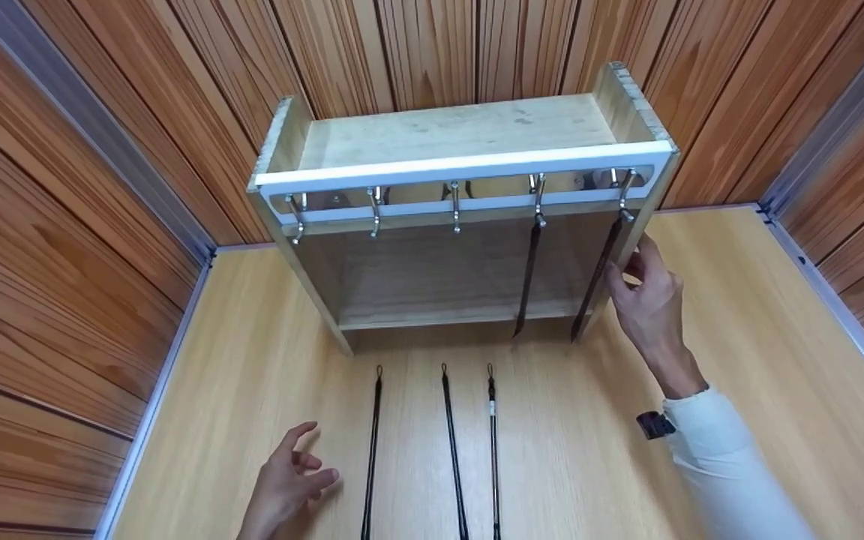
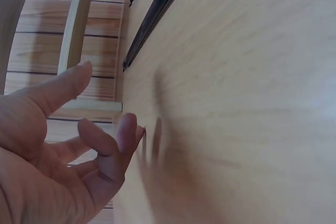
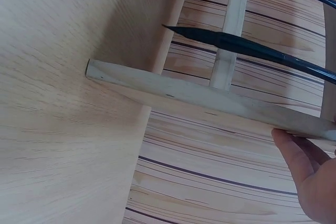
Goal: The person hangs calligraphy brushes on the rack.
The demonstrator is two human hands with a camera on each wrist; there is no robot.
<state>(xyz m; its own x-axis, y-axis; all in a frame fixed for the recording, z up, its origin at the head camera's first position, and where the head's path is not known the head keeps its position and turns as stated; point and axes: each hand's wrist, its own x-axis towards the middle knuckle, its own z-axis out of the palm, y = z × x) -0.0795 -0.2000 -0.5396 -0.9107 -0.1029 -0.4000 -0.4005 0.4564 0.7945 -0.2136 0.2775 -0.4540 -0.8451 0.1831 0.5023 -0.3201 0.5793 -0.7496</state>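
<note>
My right hand [image 1: 649, 300] touches the right side panel [image 3: 210, 100] of a wooden rack [image 1: 469, 127] with its thumb and fingertips; in the right wrist view they rest against the panel's outer face. Close beside them a dark calligraphy brush [image 1: 597, 277] hangs tip down from the rightmost hook. A second brush [image 1: 527, 277] hangs from the hook to its left. My left hand [image 1: 286, 480] holds nothing, its fingers loosely bent over the table. To its right lie three brushes, a left one [image 1: 373, 450], a middle one [image 1: 453, 450] and a right one [image 1: 495, 465], loops toward the rack.
The rack's white front rail [image 1: 469, 163] carries several metal hooks; the three toward the left, such as the middle hook [image 1: 455, 206], bear no brush. The rack stands on a pale wood table [image 1: 199, 420] before plank walls [image 1: 432, 52]. A dark wrist device [image 1: 655, 425] sits by the right sleeve.
</note>
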